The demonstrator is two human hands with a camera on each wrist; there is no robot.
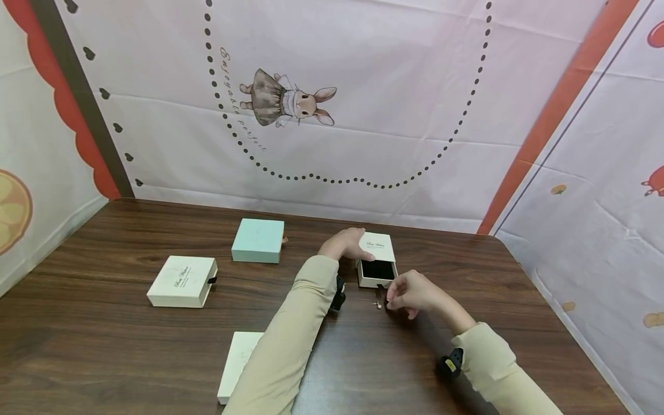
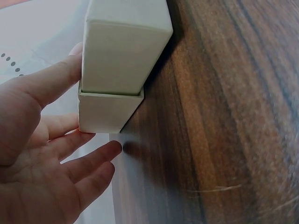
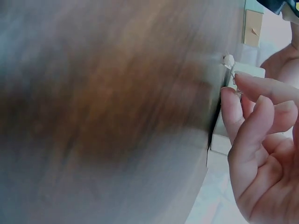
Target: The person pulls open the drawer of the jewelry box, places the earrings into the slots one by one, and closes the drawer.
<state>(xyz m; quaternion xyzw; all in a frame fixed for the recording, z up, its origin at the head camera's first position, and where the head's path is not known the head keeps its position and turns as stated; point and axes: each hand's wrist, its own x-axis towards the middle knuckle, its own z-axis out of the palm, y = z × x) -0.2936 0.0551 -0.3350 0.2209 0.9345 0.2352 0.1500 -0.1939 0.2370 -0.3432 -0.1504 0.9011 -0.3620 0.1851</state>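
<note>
A white drawer box (image 1: 377, 248) stands on the table with its drawer (image 1: 377, 270) partly out, showing a black lining and a small dark tab. My left hand (image 1: 346, 245) grips this box, its thumb over the top and fingers at the far side. In the left wrist view, the thumb and two fingers touch the pale box (image 2: 126, 56) while the other fingers spread. Just in front of the drawer, my right hand (image 1: 413, 292) pinches a small earring (image 3: 228, 61) with a white bead between thumb and index fingertips. The other right fingers are bent.
A mint-green box (image 1: 257, 239) stands toward the back of the brown wooden table (image 1: 104, 346). Another white box (image 1: 183, 280) with a dark tab sits at the left. My left sleeve partly covers a third white box (image 1: 236, 363). Printed cloth (image 1: 389, 115) hangs behind the table.
</note>
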